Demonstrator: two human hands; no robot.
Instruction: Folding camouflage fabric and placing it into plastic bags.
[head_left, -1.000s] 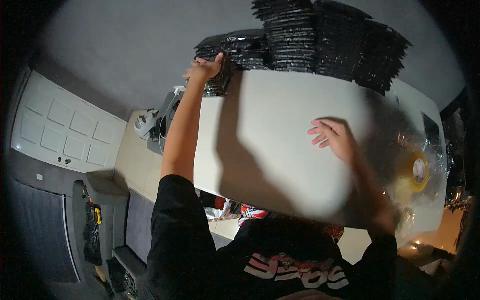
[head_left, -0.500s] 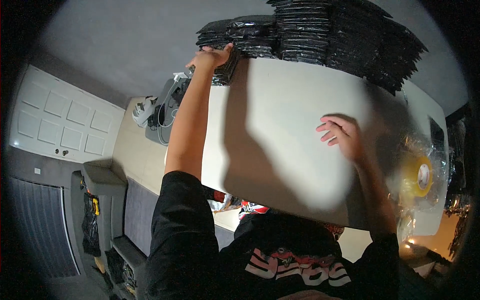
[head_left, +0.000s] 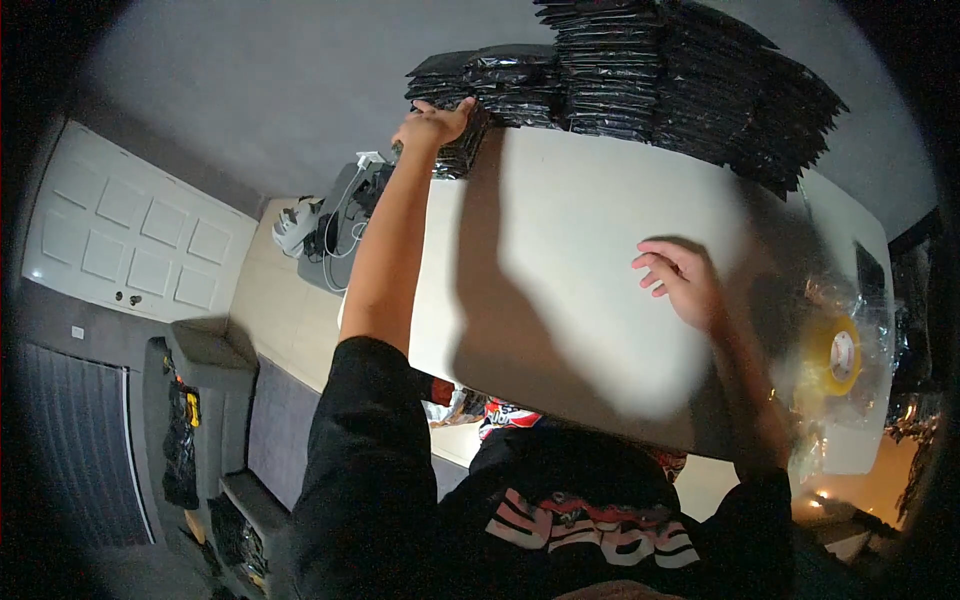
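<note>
Stretched to the far left of the white table point(head_left: 590, 230), my left hand point(head_left: 432, 126) rests against the stack of black plastic packages point(head_left: 462, 155) there. Its fingers are spread, with the thumb side toward the stack; some fingertips are hidden. Taller stacks of the same shiny black packages point(head_left: 610, 80) line the table's far edge. Over the right half of the tabletop hovers my right hand point(head_left: 690, 283), fingers loosely curved and apart, holding nothing. A wide roll of yellow tape point(head_left: 843, 357) lies to the right of it, beside crumpled clear plastic point(head_left: 815, 300).
Left of the table stands a grey surface point(head_left: 325, 265) with a white cable and a white device point(head_left: 294, 228). A grey sofa point(head_left: 210, 375) and a white door point(head_left: 140, 225) are farther left. Under the near edge, a red-and-white package point(head_left: 508, 415) shows.
The view has shifted slightly. My left hand stays at the far-left stack, and my right hand hangs over the table much as before, its fingers slightly more curled.
</note>
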